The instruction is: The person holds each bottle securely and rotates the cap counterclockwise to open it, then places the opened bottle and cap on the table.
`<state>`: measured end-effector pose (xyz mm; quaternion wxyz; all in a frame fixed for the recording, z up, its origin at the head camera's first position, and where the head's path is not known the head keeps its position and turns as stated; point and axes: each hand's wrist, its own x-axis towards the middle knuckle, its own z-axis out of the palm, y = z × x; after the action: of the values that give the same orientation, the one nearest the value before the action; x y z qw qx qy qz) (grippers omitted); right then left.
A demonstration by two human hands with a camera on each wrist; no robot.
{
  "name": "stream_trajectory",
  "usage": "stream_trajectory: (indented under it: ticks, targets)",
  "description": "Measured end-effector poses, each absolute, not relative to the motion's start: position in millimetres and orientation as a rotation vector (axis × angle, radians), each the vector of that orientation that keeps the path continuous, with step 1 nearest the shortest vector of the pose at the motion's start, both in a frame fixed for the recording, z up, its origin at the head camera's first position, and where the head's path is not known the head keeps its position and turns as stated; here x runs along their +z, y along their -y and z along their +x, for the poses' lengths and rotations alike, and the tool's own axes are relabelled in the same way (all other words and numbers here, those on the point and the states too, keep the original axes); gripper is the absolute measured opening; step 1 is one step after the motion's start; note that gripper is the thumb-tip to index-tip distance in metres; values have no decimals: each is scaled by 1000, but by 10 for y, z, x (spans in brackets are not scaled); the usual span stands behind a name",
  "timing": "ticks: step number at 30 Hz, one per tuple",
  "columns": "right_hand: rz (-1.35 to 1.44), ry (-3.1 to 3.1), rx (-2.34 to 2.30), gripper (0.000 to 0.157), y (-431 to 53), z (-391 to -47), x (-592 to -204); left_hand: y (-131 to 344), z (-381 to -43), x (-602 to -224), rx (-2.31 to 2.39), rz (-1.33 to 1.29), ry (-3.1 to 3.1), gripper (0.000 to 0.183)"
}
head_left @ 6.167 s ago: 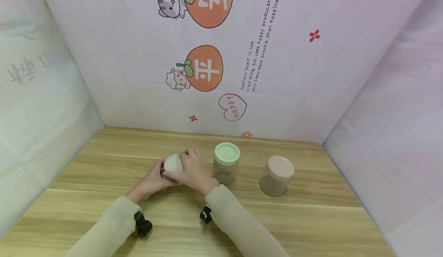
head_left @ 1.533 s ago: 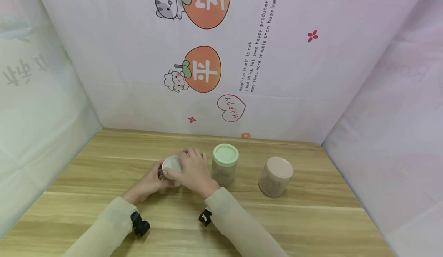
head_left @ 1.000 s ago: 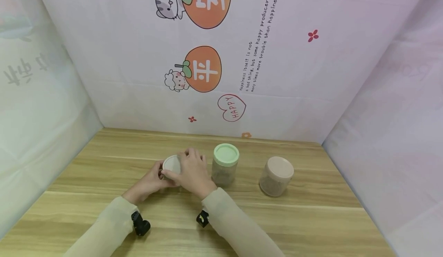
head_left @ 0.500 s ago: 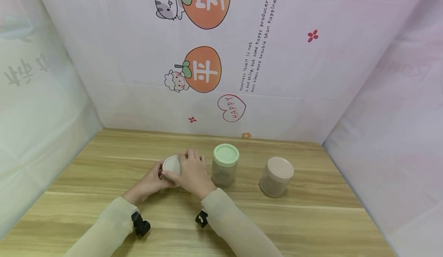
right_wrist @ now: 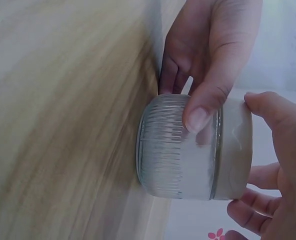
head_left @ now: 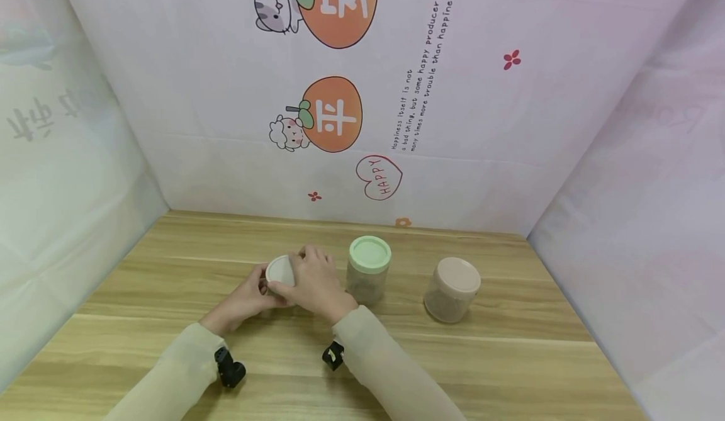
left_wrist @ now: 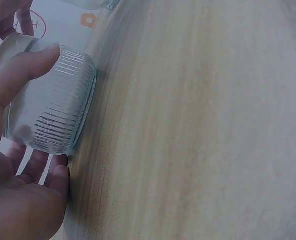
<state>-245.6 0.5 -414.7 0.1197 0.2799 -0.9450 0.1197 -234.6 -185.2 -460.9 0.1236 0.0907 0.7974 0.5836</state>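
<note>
A small ribbed clear glass jar (right_wrist: 163, 150) stands upright on the table, left of the middle, with a white lid (head_left: 279, 272) on top. My left hand (head_left: 247, 298) grips the glass from the left, its thumb laid along the side and its other fingers round the far side. Over the top comes my right hand (head_left: 317, 286), its thumb and fingers spread round the rim of the lid. In the right wrist view the lid sits straight on the glass. The right hand covers part of the lid in the head view.
Just right of my right hand stands a taller jar with a green lid (head_left: 370, 253). Farther right is a jar with a pale pink lid (head_left: 458, 274). Printed white cloth (head_left: 464, 188) walls the wooden table (head_left: 510, 370) at the back and both sides.
Both hands stay at the same jar. My right hand and wrist have shifted slightly back and forth round the lid, while the left hand and the other jars keep their places.
</note>
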Motion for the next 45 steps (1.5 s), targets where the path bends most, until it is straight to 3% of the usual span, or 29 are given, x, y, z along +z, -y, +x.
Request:
stream_trajectory:
  ticks: [30, 39, 45]
  targets:
    - [1146, 2842, 615, 58, -164, -2563, -4063, 1847, -2335, -4569, 1719, 276, -2281, 94]
    - [1140, 2816, 605, 59, -149, -2556, -4101, 1860, -2345, -4586, 1708, 275, -2294, 93]
    - [977, 2761, 606, 59, -91, -2522, -4143, 1852, -2351, -4591, 1710, 264, -2307, 91]
